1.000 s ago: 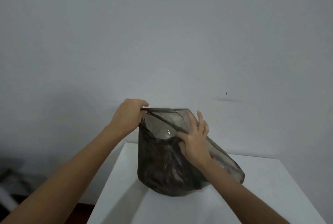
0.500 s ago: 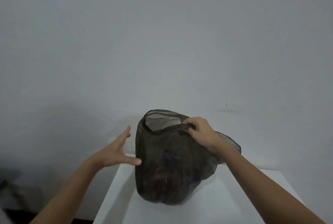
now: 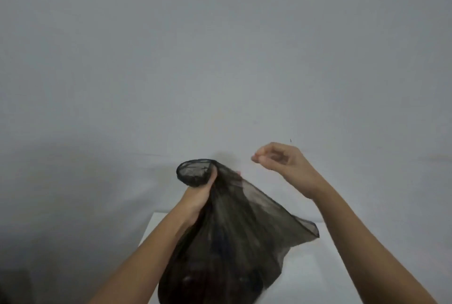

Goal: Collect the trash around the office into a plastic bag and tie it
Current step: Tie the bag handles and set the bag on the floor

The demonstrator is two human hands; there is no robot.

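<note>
Head view, single frame. Count: one plastic bag (image 3: 234,230), two bare hands, one table (image 3: 308,276); no separate trash items can be counted, as the contents show only as dark, blurred shapes low inside the bag.

Bag: dark, semi-transparent film. It stands over the near left part of the white table top, its bulging bottom end toward the camera and cut off by the lower frame edge. Long axis runs from that bottom up and away to the gathered neck, tilted slightly left. The mouth (image 3: 194,172) forms a small rolled ring at the top, opening toward the wall and a little left. One loose corner (image 3: 310,231) of film sticks out to the right, hanging free above the table.

Left hand (image 3: 199,196): wrapped around the bag's neck just below the ring, fingers largely hidden behind the film, grasping the bag.

Right hand (image 3: 281,160): raised in the air to the right of the neck, apart from the bag, thumb and fingertips drawn together in a loose curl. Nothing visible between them; it holds nothing I can see.

Surface and room: table top is plain white, with its left edge visible. Behind it a bare grey-white wall (image 3: 220,59) fills most of the frame. Dim lighting; darker shadow at lower left.
</note>
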